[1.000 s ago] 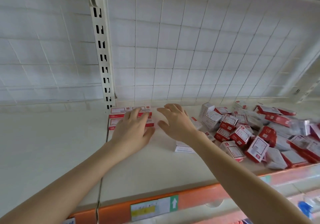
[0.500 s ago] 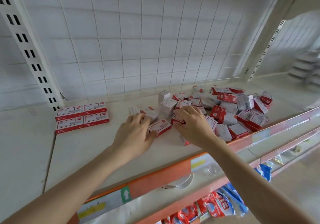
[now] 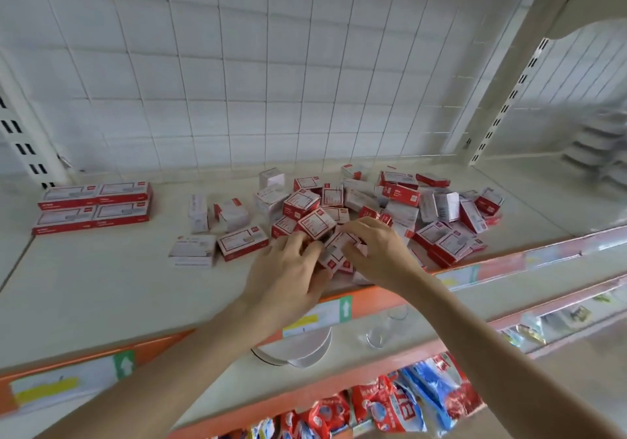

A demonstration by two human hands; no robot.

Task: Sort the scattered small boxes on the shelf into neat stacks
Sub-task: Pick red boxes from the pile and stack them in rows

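Both hands meet near the front edge of the shelf [image 3: 101, 286], where the left hand [image 3: 288, 270] and right hand [image 3: 378, 252] curl their fingers round a few red-and-white boxes [image 3: 337, 252] lying tilted, long axes askew. Behind and to the right sprawls the loose pile [image 3: 407, 201], its boxes pointing every way. Far left, the neat stack [image 3: 93, 206] lies flat, long axes along the shelf front

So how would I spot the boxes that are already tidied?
On the shelf, find the slotted upright at far left. Just in front sits the tidy block, apart from the loose pile. Its boxes lie flush, edges aligned, while the rest lie jumbled.
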